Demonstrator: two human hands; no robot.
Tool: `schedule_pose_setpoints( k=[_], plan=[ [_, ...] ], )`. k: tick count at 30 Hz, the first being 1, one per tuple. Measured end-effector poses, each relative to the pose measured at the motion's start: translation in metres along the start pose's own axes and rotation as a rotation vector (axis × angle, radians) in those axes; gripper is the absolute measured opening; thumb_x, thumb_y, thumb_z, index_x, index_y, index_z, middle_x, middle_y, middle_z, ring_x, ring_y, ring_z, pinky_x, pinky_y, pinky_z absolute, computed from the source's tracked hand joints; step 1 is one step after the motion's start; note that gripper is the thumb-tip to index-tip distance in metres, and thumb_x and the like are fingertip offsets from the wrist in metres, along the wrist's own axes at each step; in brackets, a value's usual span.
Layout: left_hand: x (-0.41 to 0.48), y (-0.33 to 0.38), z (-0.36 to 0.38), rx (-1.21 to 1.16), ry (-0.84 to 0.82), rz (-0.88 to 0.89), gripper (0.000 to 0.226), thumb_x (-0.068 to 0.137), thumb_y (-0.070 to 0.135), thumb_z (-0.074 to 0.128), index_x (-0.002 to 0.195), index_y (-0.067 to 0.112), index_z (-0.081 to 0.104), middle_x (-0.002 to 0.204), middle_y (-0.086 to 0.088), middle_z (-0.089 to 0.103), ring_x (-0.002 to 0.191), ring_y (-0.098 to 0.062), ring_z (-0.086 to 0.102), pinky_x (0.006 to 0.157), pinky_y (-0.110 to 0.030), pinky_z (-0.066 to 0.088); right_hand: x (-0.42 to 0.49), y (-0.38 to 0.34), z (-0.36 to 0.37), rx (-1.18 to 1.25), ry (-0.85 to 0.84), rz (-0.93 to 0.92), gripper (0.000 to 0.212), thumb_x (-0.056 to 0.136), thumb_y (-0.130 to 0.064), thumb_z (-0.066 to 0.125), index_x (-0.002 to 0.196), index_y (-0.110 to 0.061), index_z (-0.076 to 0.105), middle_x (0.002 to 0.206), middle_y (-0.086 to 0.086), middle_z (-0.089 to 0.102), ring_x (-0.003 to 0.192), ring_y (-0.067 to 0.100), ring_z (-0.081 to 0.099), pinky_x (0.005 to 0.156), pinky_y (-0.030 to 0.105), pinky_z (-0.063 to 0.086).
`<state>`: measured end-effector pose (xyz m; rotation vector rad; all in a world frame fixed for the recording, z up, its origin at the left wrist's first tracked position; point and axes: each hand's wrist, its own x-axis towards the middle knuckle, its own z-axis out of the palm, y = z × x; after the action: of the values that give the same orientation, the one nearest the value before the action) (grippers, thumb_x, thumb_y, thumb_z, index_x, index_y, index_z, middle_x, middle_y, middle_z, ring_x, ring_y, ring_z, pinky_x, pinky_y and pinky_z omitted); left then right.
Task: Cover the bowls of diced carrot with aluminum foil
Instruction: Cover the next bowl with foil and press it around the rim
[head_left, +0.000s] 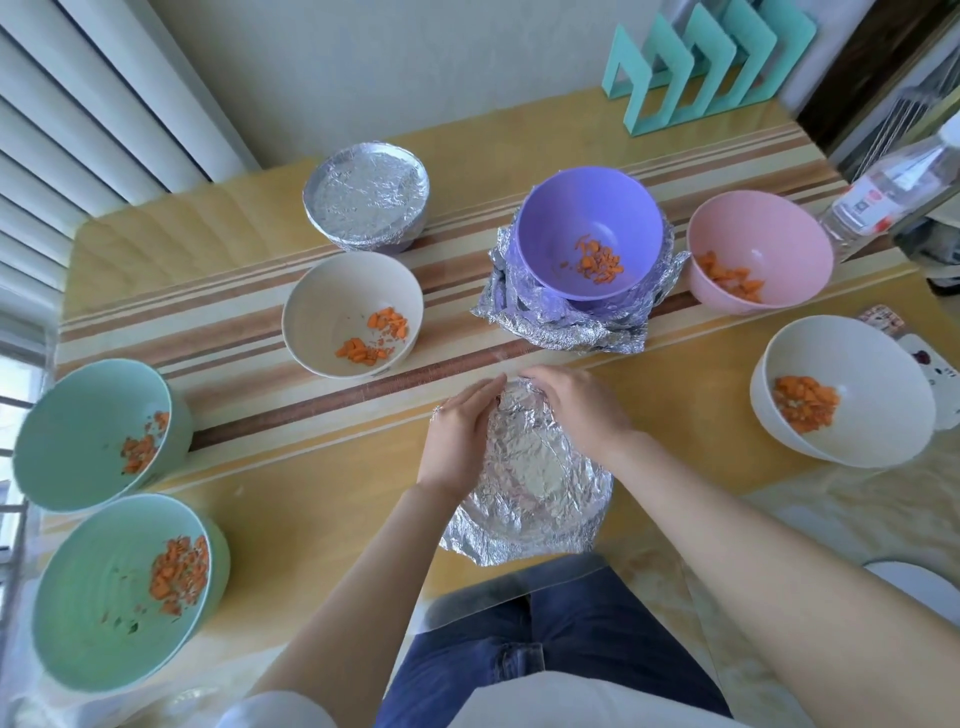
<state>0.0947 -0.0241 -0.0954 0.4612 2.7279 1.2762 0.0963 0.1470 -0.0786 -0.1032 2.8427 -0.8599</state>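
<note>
Yellow table (322, 483) with brown stripes carries all the bowls, and I sit close at its near edge; directly before me stands the bowl I am covering, fully hidden under the foil sheet (540, 488), so I cannot tell its colour. On the near side the foil flares out loose like a skirt; on top it is wrinkled but lies across the mouth. My left hand (457, 436) lies with almost straight fingers flat against the left side of the foil and presses inward; my right hand (576, 410) has its fingers bent over the far rim and clamps the foil down there.

To do this step well, I think one hand should keep the bowl steady while the other goes around the rim little by little, folding the foil under the lip with gentle pressure; thin foil tears easily, and the loose near edge needs the most work.

At my left, the near green bowl (78, 597) and the far green bowl (67, 431) are uncovered, with diced carrot (179, 574) inside; farther, the cream bowl (332, 306) and, at right, the white bowl (872, 395) are uncovered too; the purple bowl (587, 208) sits on crumpled foil (561, 327), not under it, with the pink bowl (763, 228) just beside; farthest, the finished bowl (366, 200) is wrapped tight.
</note>
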Motion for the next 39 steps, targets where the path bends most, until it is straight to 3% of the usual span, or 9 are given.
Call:
schedule_pose_setpoints(
  k=[4,7,12,15,16,19,22,26,39],
  plan=[
    [0.003,0.002,-0.002,-0.144,0.080,-0.169,0.026,0.090,0.003,0.056,0.109,0.014,0.069,0.092,-0.001,0.072,0.078,-0.006,0.060,0.070,-0.011,0.041,-0.001,0.002,0.000,0.058,-0.008,0.006,0.032,0.096,-0.003,0.046,0.124,-0.011,0.060,0.107,0.011,0.069,0.095,0.027,0.065,0.080,0.038,0.053],
    [0.003,0.002,-0.001,-0.214,0.080,-0.244,0.023,0.090,0.005,0.057,0.106,0.015,0.071,0.078,0.001,0.069,0.057,0.001,0.049,0.060,-0.011,0.038,-0.001,-0.002,0.000,0.020,0.003,0.004,0.032,0.096,-0.002,0.045,0.124,-0.008,0.059,0.110,0.011,0.068,0.099,0.025,0.064,0.079,0.023,0.048],
    [0.001,0.005,-0.002,-0.219,0.098,-0.242,0.024,0.090,0.004,0.057,0.108,0.013,0.070,0.086,0.002,0.070,0.066,-0.005,0.056,0.064,-0.003,0.036,-0.002,-0.004,-0.001,-0.028,0.001,0.018,0.034,0.094,0.001,0.045,0.125,-0.008,0.058,0.116,0.008,0.066,0.103,0.023,0.062,0.074,0.015,0.036],
    [0.001,0.007,-0.004,-0.190,0.052,-0.257,0.025,0.093,0.009,0.054,0.115,0.014,0.066,0.087,-0.006,0.070,0.067,-0.006,0.057,0.065,-0.017,0.041,-0.002,-0.004,-0.002,-0.049,-0.045,0.023,0.037,0.095,0.002,0.042,0.128,-0.009,0.054,0.123,0.008,0.062,0.109,0.024,0.059,0.082,0.022,0.043],
    [0.000,0.007,-0.004,-0.167,0.027,-0.266,0.028,0.095,0.013,0.052,0.121,0.014,0.062,0.099,-0.008,0.070,0.082,-0.009,0.062,0.073,-0.021,0.043,-0.003,-0.004,-0.001,-0.059,-0.053,0.015,0.038,0.096,0.000,0.042,0.131,-0.010,0.051,0.131,0.007,0.056,0.117,0.024,0.055,0.090,0.026,0.044],
    [-0.015,0.008,-0.009,-0.090,0.040,-0.183,0.041,0.098,0.019,0.045,0.138,0.013,0.042,0.141,-0.004,0.045,0.131,-0.017,0.040,0.105,-0.023,0.030,-0.015,-0.007,0.004,-0.092,0.024,-0.126,0.047,0.099,-0.017,0.044,0.144,-0.009,0.033,0.154,0.005,0.025,0.142,0.018,0.020,0.118,0.029,0.013],
    [-0.041,0.010,-0.013,-0.081,0.033,-0.087,0.049,0.098,0.030,0.037,0.144,0.023,0.021,0.147,0.008,0.026,0.138,-0.007,0.021,0.112,-0.021,0.017,-0.044,-0.010,0.006,-0.209,-0.076,-0.377,0.066,0.098,-0.046,0.031,0.149,-0.008,0.012,0.157,0.005,0.005,0.144,0.013,-0.001,0.118,0.029,-0.007],
    [-0.060,0.002,-0.004,-0.206,-0.017,-0.186,0.052,0.099,0.021,0.039,0.146,0.019,0.017,0.148,0.006,0.025,0.137,-0.004,0.022,0.110,-0.012,0.018,-0.076,0.002,0.019,-0.550,-0.169,-0.595,0.083,0.094,-0.063,0.023,0.149,-0.002,0.013,0.156,0.014,0.011,0.145,0.023,0.011,0.119,0.039,0.007],
    [-0.060,0.001,0.010,-0.471,0.087,-0.424,0.043,0.101,0.018,0.031,0.144,0.017,0.029,0.146,0.006,0.035,0.134,-0.003,0.029,0.103,-0.006,0.023,-0.076,0.009,0.037,-0.694,-0.116,-0.843,0.079,0.094,-0.057,0.024,0.144,0.004,0.016,0.152,0.017,0.020,0.141,0.027,0.025,0.116,0.043,0.011]
  ],
)
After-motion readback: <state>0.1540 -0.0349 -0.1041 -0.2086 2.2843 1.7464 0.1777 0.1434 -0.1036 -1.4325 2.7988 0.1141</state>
